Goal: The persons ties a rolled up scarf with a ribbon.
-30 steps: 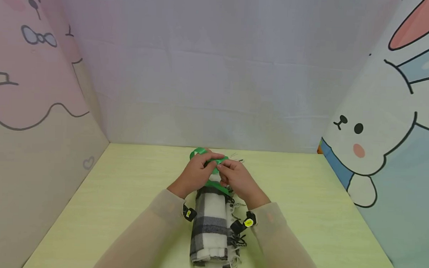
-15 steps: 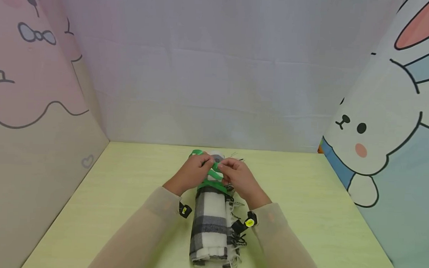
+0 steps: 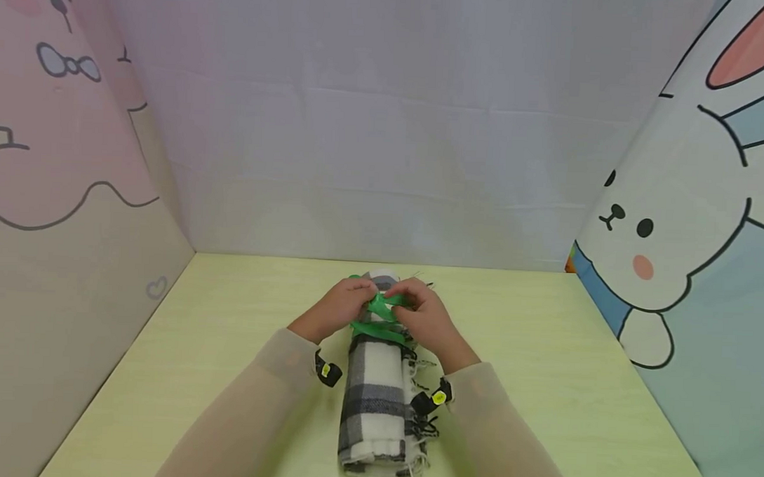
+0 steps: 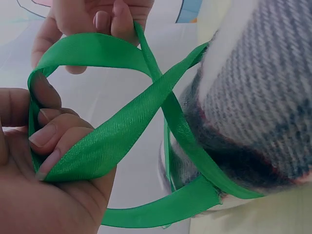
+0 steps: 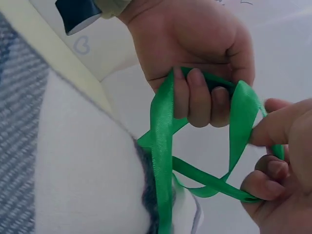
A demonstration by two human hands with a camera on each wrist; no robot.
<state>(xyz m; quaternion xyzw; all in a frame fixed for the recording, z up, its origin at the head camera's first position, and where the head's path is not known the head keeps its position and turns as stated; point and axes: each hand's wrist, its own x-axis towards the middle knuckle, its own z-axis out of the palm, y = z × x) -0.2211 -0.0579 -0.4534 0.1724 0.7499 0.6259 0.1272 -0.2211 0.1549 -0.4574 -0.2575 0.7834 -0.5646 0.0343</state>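
A rolled black, grey and white checked blanket (image 3: 379, 410) with fringe lies lengthwise on the table. Green satin ribbon (image 3: 379, 332) goes around it toward its far end. My left hand (image 3: 335, 308) is above the roll, fingers curled round a ribbon strand, as the left wrist view shows with the loop (image 4: 102, 146) running through the left hand (image 4: 53, 190). Opposite it, my right hand (image 3: 429, 323) grips ribbon too. In the right wrist view, the right hand's (image 5: 287, 170) fingers hold a strand that crosses another beside the blanket. Part of the ribbon behind the fingers is hidden.
The pale yellow table (image 3: 241, 290) extends to both sides of the roll. A white backdrop (image 3: 385, 140) stands behind it, with printed cartoon panels at left and right (image 3: 690, 277). Loose fringe (image 3: 421, 436) hangs along the roll's right side.
My left hand has shifted slightly left and its fingers have curled in. The ribbon between the hands has changed shape, its upper left loop now mostly out of sight. The blanket stays put.
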